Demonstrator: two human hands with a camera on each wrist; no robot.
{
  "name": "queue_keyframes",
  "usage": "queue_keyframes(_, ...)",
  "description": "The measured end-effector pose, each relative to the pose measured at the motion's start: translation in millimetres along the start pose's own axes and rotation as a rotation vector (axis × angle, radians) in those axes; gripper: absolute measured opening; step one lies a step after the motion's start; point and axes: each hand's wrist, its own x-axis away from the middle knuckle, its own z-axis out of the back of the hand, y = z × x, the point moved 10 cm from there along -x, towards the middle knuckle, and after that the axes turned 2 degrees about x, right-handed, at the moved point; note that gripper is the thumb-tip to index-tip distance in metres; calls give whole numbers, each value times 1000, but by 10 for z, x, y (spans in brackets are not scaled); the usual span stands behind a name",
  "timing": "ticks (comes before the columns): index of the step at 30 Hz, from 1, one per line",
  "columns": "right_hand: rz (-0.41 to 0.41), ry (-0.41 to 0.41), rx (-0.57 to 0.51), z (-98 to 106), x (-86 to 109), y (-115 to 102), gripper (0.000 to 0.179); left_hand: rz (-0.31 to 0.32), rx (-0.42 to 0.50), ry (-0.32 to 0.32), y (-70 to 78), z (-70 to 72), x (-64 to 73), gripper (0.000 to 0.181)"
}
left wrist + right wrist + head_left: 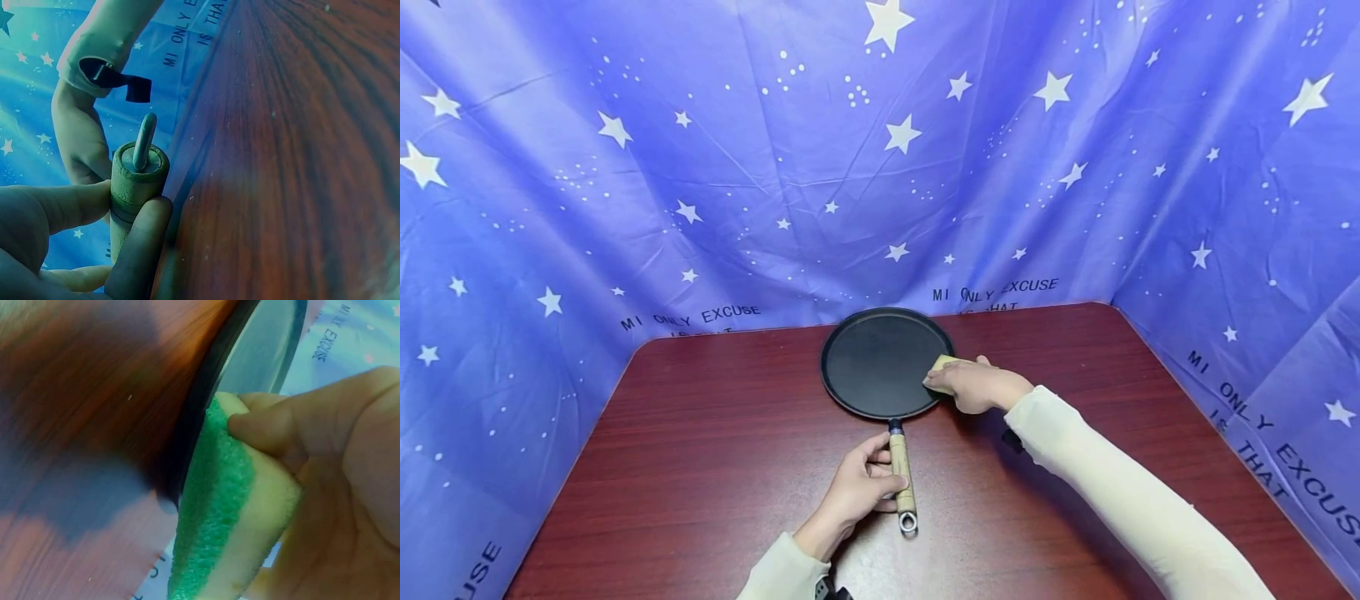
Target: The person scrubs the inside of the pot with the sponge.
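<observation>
A round black frying pan [883, 362] with a low rim lies toward the table's far edge, its wooden handle [901, 471] pointing at me. My left hand [859, 483] grips that handle, thumb on one side and fingers on the other. In the left wrist view, the handle's end with a metal hanging loop [145, 144] shows between thumb and fingers. My right hand [973, 385] pinches a sponge [219, 506], green on one face and pale yellow on the other. The sponge's green face is against the pan's right rim, as the right wrist view shows.
The dark red wooden table [700, 467] carries the pan. Blue-purple cloth [737, 167] with white stars and black lettering hangs behind the table and along both sides. A dark strap [119, 78] hangs at the right sleeve.
</observation>
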Motion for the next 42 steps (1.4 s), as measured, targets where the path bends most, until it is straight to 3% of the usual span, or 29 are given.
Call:
queue_keyframes(14,162,-1,-131,-37,32,-294,59,3,-22,0,24,17,-12,85)
queue_keyframes(24,321,-32,-112,-86,-73,-660,57,3,-11,1,28,17,-5,86)
queue_keyframes(42,356,-50,-154,-142,-305,-937,60,12,0,-6,-18,5,-16,87)
